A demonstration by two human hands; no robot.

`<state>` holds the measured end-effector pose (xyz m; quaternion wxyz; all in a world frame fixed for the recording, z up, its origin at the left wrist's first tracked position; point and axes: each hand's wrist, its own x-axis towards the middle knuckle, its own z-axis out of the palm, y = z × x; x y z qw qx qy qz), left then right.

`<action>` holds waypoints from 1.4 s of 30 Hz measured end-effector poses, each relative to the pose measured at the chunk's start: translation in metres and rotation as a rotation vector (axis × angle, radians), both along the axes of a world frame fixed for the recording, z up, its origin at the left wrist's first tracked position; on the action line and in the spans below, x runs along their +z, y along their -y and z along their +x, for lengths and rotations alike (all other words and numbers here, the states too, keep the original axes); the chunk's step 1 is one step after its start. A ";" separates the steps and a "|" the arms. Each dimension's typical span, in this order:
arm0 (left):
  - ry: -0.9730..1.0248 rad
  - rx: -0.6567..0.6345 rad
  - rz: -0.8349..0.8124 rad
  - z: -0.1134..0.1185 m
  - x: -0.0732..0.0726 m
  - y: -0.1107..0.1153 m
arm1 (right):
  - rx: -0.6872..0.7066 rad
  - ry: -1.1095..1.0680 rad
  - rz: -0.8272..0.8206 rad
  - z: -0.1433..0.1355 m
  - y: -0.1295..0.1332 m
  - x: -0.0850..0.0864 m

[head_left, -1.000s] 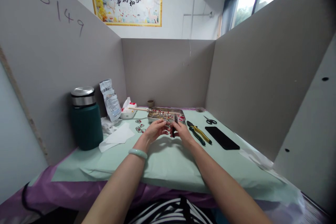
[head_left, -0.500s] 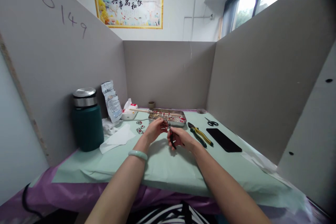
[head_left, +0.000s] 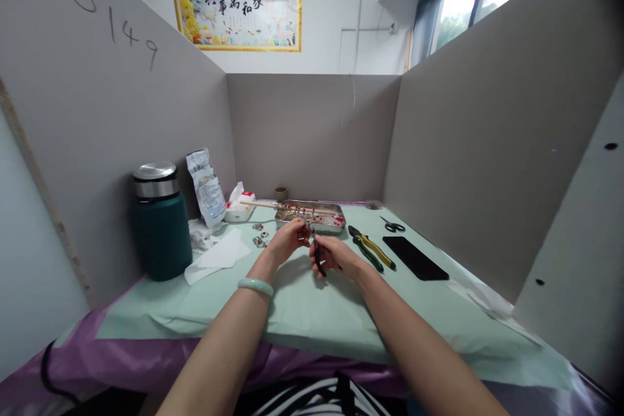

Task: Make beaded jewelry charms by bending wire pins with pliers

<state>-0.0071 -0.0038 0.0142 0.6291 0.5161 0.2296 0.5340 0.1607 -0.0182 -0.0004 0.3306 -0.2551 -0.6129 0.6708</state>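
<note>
My right hand [head_left: 336, 256] is closed around small black-handled pliers [head_left: 319, 261], whose jaws point up and away from me. Fingertips of my left hand [head_left: 290, 238] pinch a tiny piece at the plier tips, too small to make out. Both hands are close together, just in front of a shallow metal tray [head_left: 332, 229] with red and clear beads and gold-coloured bits in it. Across the tray lies a thin wooden stick [head_left: 260, 205] with beaded pieces by it. Several small beaded rings [head_left: 259, 242] in silver and red rest left of my left hand.
Right of my hands lie green-and-yellow cutting pliers [head_left: 373, 249], black scissors [head_left: 394, 227] and a flat black slab [head_left: 414, 259]. On the left stand a dark green flask [head_left: 162, 227], a foil pouch [head_left: 207, 188], a tissue pack [head_left: 240, 207] and white paper [head_left: 218, 257]. Grey partitions enclose three sides.
The hands stay in almost the same place, with the pliers held at the left fingertips. The camera view has shifted very slightly.
</note>
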 end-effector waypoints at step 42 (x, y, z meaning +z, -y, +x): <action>-0.258 0.132 0.153 -0.002 -0.010 -0.008 | 0.002 0.025 -0.158 -0.005 0.002 0.001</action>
